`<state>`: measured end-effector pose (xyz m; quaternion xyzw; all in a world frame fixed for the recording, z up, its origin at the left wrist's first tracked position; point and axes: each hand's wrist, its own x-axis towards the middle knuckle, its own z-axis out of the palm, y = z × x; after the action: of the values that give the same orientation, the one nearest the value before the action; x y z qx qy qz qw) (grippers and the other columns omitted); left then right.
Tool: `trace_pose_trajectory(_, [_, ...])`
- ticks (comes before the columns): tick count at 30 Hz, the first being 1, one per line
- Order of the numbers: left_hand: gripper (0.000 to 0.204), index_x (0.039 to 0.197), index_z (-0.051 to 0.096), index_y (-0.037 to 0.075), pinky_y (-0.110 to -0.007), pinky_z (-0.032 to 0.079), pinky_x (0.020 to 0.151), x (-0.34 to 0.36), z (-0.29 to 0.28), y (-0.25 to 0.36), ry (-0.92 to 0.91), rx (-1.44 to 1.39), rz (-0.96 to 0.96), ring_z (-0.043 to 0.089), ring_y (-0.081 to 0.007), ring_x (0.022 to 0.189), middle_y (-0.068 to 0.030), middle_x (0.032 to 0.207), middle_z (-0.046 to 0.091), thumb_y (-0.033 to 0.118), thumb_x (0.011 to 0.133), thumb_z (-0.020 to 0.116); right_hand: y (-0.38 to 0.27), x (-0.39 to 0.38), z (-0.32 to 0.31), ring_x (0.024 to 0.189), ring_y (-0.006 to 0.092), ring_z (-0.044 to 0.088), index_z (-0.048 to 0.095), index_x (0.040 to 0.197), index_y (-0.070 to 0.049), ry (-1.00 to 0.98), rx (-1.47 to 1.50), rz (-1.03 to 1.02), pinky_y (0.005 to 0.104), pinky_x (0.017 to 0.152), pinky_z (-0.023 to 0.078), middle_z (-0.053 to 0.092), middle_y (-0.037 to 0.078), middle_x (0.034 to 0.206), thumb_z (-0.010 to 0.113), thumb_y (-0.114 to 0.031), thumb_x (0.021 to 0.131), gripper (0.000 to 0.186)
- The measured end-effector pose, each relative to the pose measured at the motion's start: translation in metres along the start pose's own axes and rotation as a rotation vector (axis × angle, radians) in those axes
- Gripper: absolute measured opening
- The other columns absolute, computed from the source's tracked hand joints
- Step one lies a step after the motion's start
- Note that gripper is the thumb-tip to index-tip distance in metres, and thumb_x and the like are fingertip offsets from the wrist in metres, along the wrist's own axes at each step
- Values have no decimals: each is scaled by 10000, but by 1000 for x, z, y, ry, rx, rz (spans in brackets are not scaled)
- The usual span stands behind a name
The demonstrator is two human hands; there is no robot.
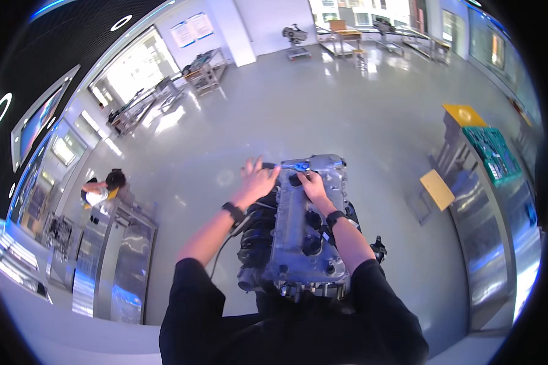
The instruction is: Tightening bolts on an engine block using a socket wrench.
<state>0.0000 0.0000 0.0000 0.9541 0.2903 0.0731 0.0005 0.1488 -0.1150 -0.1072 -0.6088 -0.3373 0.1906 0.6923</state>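
An engine with a silver cover and black parts along its left side stands in front of me. A ratchet wrench lies horizontally over the far part of the cover. My left hand has its fingers spread at the engine's far left, its thumb at the end of the wrench's handle. My right hand is closed on the wrench near its head, just above the cover. Dark watches are on both wrists.
A steel bench on the right holds a teal tool case, with a wooden stool beside it. Another person is at a left bench. Engines on stands and more benches line the far walls across the grey floor.
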Motion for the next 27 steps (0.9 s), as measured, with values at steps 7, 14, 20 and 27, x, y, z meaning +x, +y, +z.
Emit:
trace_pose_trajectory(7, [543,1085,660,-18,-597,305,1022,84,16,83,-109,-294,-232,276,-446,1321,-217,1389,423,466,874,528,10,3,11,606,49,411,565,719,3,7,7,7,289,536,366,509,-36,616,601,-202,908,281])
trace_pose_trajectory(14, [283,1056,648,87,-489,418,933,84,31,123,-180,-251,291,404,-287,1242,-74,1224,567,224,808,632,34,16,8,935,166,540,555,1079,8,107,-211,-233,310,824,442,575,73,996,536,-119,924,202])
trace_pose_trajectory(20, [191,930,727,196,-457,268,1024,46,17,108,-39,-369,578,407,-231,1205,52,1156,583,162,756,655,37,17,4,1166,228,468,442,1264,-36,95,-598,-484,358,973,406,469,138,1213,546,-122,897,391])
trace_pose_trajectory(27, [150,693,726,183,-456,241,1008,31,23,104,28,-297,723,408,-232,1193,76,1054,607,87,616,639,49,10,-8,1003,209,543,527,1133,-19,-7,-231,-337,345,844,451,554,116,1046,552,-105,862,285])
